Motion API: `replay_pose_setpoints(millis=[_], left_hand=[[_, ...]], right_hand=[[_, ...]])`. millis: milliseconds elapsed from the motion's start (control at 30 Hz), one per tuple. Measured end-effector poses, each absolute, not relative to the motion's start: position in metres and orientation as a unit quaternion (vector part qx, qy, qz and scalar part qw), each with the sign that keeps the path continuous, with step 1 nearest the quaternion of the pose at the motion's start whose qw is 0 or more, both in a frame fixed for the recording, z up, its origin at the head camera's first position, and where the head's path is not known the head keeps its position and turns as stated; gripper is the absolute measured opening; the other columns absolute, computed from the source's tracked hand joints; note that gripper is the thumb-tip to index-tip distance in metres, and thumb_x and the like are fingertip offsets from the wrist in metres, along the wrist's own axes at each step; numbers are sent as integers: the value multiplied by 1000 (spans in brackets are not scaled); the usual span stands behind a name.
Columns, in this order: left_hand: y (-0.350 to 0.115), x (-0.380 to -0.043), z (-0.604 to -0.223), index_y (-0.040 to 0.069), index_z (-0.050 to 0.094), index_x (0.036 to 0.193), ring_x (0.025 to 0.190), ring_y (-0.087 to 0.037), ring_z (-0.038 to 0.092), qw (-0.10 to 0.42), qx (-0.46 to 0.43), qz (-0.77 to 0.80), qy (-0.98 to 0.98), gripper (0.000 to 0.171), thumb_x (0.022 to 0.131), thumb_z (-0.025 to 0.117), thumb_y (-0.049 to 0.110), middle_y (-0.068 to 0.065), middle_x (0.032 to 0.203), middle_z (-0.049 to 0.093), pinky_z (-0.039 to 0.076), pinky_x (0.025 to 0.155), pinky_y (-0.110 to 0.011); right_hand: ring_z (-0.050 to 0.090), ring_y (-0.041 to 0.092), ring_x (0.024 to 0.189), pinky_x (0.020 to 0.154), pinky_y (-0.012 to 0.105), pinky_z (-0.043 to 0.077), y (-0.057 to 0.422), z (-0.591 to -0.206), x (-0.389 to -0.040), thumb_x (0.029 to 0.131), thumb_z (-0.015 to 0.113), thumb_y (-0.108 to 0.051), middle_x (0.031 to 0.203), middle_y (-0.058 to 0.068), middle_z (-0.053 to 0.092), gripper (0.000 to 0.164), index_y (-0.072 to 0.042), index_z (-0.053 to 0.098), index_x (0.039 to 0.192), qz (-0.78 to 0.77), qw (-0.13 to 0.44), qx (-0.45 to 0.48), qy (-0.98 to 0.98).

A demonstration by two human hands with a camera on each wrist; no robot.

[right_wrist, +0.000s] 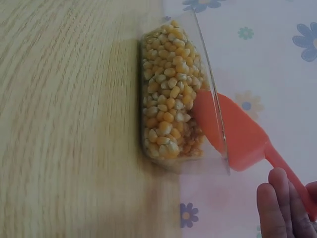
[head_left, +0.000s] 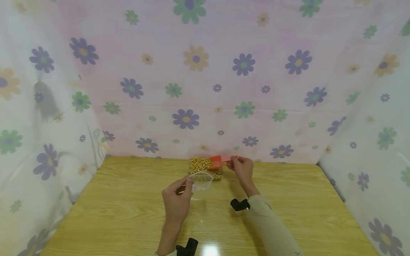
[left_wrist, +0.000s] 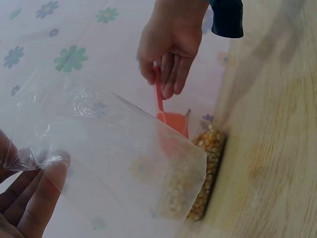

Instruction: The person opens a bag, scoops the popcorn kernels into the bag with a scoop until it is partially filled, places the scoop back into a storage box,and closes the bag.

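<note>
A clear box (right_wrist: 210,74) of yellow corn kernels (right_wrist: 168,84) stands at the back of the table. My right hand (head_left: 242,171) grips the handle of an orange-red scoop (right_wrist: 233,131), whose blade dips into the kernels over the box's right side. In front of the box, my left hand (head_left: 177,199) pinches the edge of a clear plastic bag (head_left: 202,180) between thumb and fingers. The bag's mouth gapes upward, and no kernels show inside it. In the left wrist view the bag (left_wrist: 129,163) overlaps the box and part of the scoop.
The wooden table (head_left: 128,206) stretches to both sides and in front of the box. A flowered cloth (head_left: 217,74) hangs right behind the box, with more cloth at the left and right. Black wrist mounts (head_left: 239,204) sit on both forearms.
</note>
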State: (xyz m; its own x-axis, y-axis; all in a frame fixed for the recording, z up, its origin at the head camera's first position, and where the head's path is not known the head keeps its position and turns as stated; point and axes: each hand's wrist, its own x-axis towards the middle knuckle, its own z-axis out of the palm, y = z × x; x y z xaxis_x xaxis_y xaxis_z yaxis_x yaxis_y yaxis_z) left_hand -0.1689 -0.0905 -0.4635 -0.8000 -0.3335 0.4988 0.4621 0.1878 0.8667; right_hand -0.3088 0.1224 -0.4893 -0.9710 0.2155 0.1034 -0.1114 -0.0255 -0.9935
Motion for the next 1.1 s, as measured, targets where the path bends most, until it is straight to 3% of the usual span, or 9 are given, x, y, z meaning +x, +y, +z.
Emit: replay_pose_setpoints(millis=[167,433,600,700,833,1100], left_hand=[[-89,-169,-462,-2,79,105,69,-17,73,307,-45,-642,-701,17,99,66,5,-17,86,77,57,55,-21],[-88,-170,-459,-3,79,106,69,-19,74,306,-41,-638,-705,17,98,66,5,-16,86,77,57,55,-22],[-87,-171,-457,-4,79,106,68,-18,73,304,-38,-639,-705,17,98,66,4,-16,86,77,57,55,-21],[-88,-172,-457,-5,79,105,68,-18,73,303,-36,-639,-706,17,98,66,4,-16,86,77,57,54,-21],[-88,-173,-456,-4,79,105,69,-18,74,301,-36,-639,-707,17,98,67,5,-16,87,77,57,55,-21],[-89,-175,-455,-2,80,105,70,-18,74,292,-21,-633,-716,16,97,68,6,-17,89,77,57,57,-20]], right_hand=[[75,18,67,65,27,60,126,-485,-309,101,59,-6,83,26,74,29,22,67,103,707,145,-19,-692],[73,11,72,71,25,60,130,-491,-304,105,54,-8,81,8,75,35,21,58,123,778,37,-104,-619],[74,10,75,75,25,60,130,-498,-301,106,51,-11,82,3,74,40,17,52,135,816,-3,-126,-565],[74,11,75,76,25,60,128,-498,-299,106,51,-11,82,3,75,34,13,57,129,838,-12,-140,-527],[73,12,73,75,27,60,125,-498,-296,106,53,-10,79,4,75,20,5,66,108,859,-16,-155,-488],[72,11,70,74,26,60,122,-496,-290,107,52,-12,80,4,76,24,-4,71,95,875,-35,-163,-454]])
